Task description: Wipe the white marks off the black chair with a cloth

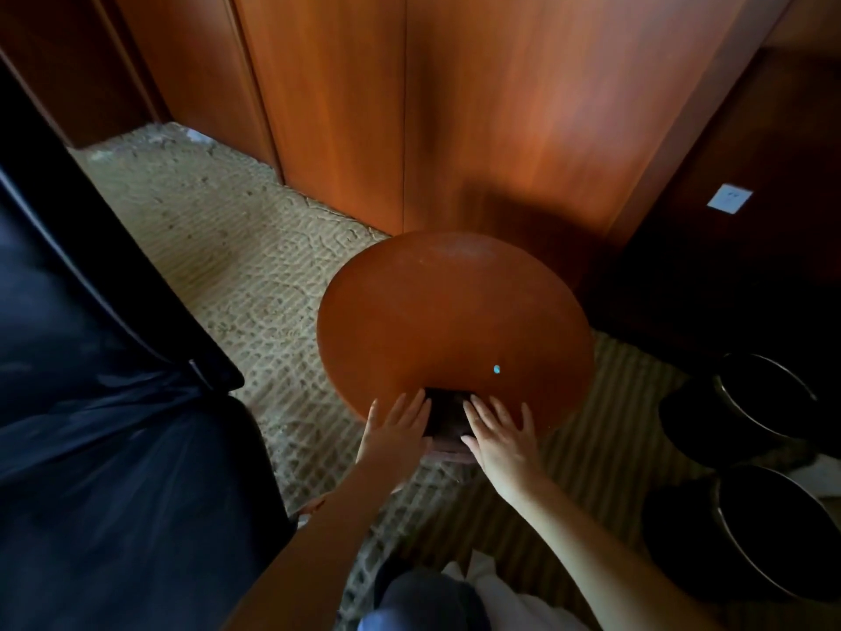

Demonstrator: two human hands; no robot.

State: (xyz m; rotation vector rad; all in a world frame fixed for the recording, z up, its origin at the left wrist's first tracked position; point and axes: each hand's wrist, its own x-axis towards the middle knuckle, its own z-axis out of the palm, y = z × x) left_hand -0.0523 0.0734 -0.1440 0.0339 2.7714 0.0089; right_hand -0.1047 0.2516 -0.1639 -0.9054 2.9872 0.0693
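Note:
A black chair [113, 448] fills the left side of the head view, its seat and backrest dark and shiny; I make out no white marks on it. Both my hands rest at the near edge of a round wooden table [455, 302]. My left hand [396, 425] and my right hand [500, 434] lie flat with fingers spread, on either side of a small dark flat object [446, 409] at the table's edge. Whether that dark object is a cloth I cannot tell. A white fabric piece [496, 589] lies low by my knee.
Wooden wardrobe panels [409, 107] stand behind the table. Patterned beige carpet [236, 266] covers the floor. Two round black bins with metal rims [764, 393] [773, 535] stand at the right. A small blue dot [497, 369] sits on the tabletop.

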